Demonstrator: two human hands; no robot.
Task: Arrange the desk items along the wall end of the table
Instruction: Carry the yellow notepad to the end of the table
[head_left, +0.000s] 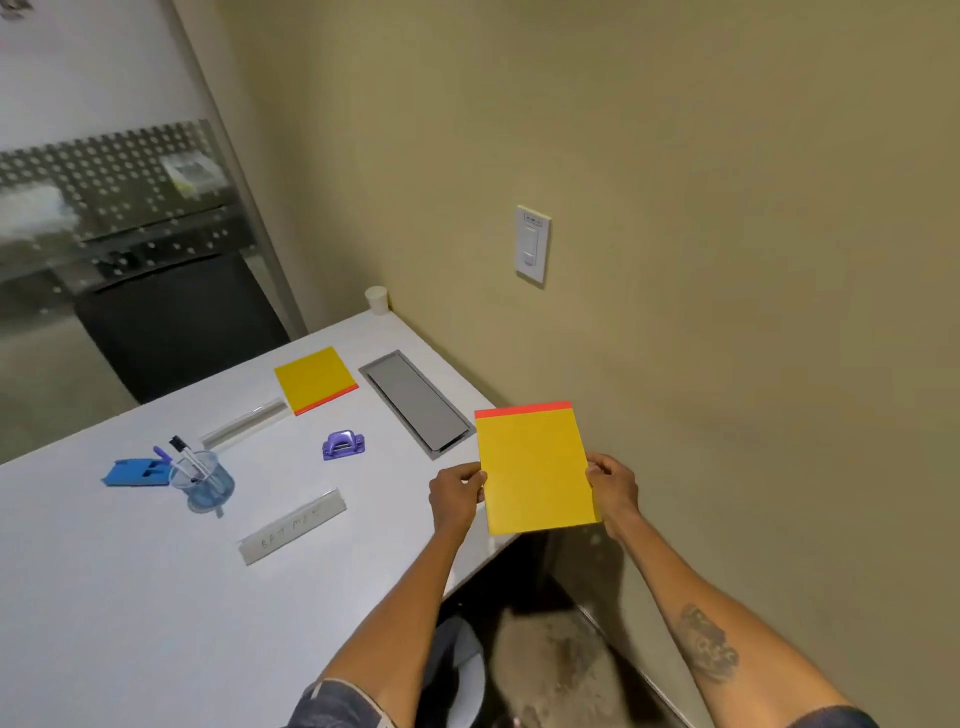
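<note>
I hold a yellow notepad with a red top strip in both hands, over the table's wall-side edge. My left hand grips its left edge and my right hand its right edge. A second yellow notepad lies flat farther back on the white table. Also on the table are a purple hole punch, a clear blue cup with pens, a blue holder, a clear name plate and a clear bar.
A grey cable hatch is set into the table near the beige wall. A white paper cup stands in the far corner. A light switch is on the wall. A black chair sits behind the table.
</note>
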